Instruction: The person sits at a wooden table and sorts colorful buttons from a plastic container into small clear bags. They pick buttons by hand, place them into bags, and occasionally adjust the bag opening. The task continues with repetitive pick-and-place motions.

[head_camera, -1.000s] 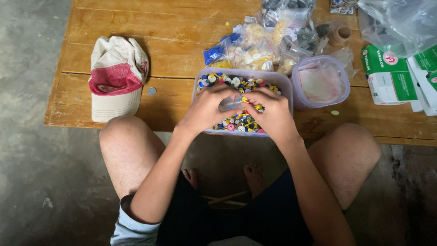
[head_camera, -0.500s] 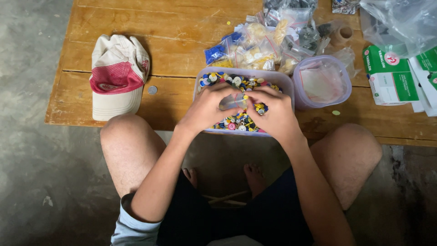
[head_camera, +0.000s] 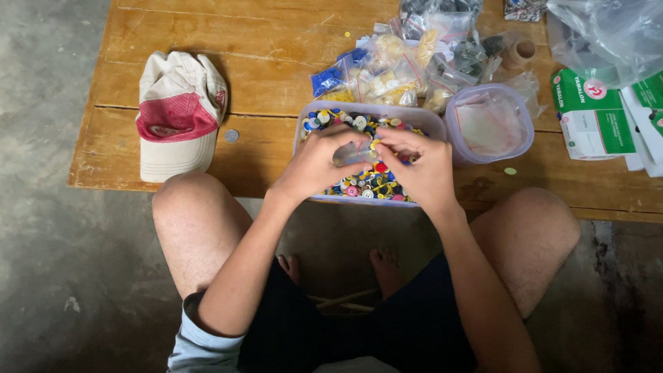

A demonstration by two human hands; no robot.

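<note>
A clear rectangular tub [head_camera: 423, 117] full of small colourful buttons [head_camera: 359, 185] sits at the near edge of the wooden table [head_camera: 262, 76]. Both my hands hover over it. My left hand [head_camera: 314, 164] holds a small clear plastic bag [head_camera: 349, 153] by its left side. My right hand [head_camera: 423, 169] pinches the bag's right edge with thumb and fingertips. Whether a button sits between those fingertips is too small to tell.
Several small bags of sorted buttons [head_camera: 394, 65] lie behind the tub. To its right stands a round lidded container [head_camera: 490, 126]. A red-and-white cap [head_camera: 178, 114] and a coin [head_camera: 231, 136] lie at left. Green-and-white boxes [head_camera: 590, 114] and a large clear bag [head_camera: 608, 34] lie at right. My bare knees flank the table edge.
My hands have lifted from digging in the buttons and come together. The right fingertips now meet the small bag held in the left hand.
</note>
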